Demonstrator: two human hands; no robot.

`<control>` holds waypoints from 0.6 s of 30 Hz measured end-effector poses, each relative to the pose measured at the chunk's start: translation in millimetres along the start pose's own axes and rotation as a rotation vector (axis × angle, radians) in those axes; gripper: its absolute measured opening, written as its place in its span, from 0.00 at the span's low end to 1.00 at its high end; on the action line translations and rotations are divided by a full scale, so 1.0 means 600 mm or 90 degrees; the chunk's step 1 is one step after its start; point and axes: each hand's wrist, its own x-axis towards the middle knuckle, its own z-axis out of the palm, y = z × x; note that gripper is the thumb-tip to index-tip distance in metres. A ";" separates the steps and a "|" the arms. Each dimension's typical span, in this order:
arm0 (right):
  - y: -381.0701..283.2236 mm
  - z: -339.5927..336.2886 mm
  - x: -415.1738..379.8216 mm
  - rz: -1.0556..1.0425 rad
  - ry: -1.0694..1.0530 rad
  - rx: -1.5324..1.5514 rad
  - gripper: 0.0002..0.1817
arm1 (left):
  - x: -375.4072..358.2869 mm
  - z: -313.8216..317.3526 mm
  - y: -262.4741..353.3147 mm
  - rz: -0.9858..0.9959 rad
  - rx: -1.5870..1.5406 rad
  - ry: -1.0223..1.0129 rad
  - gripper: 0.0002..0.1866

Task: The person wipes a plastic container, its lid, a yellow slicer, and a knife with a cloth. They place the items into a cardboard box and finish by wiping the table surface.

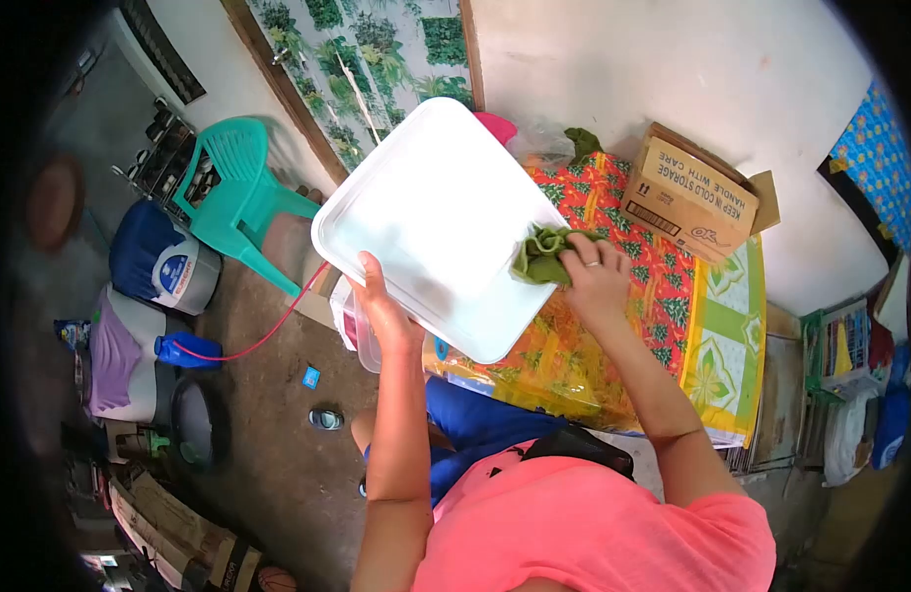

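Observation:
My left hand (384, 304) grips the near edge of a large white plastic lid (431, 212), holding it tilted up above the table. On the lid's right part my right hand (596, 278) presses a crumpled green cloth (540, 255), a ring showing on one finger. Beneath the lid, a clear plastic container (357, 335) peeks out by my left wrist.
A table with a colourful plastic cover (717, 316) stands against the white wall, with a cardboard box (687, 195) at its far side. To the left stand a teal plastic chair (240, 187), a blue and white jug (164, 261) and a red hose (268, 335) across the dirt floor.

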 end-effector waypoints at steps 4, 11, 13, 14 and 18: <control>0.027 -0.047 0.015 0.265 0.032 0.289 0.19 | 0.007 -0.029 -0.002 -0.057 -0.053 -0.028 0.34; -0.034 -0.119 0.097 0.138 0.094 0.290 0.23 | -0.036 0.017 -0.025 -0.065 -0.045 -0.128 0.40; -0.061 -0.102 0.125 0.105 0.092 0.246 0.23 | -0.054 0.023 -0.042 -0.038 -0.003 -0.182 0.42; -0.073 -0.082 0.130 0.111 0.101 0.245 0.23 | -0.072 0.024 -0.038 -0.040 0.041 -0.219 0.43; -0.132 -0.019 0.127 0.015 0.094 0.292 0.20 | -0.090 0.031 -0.057 0.122 0.171 -0.272 0.43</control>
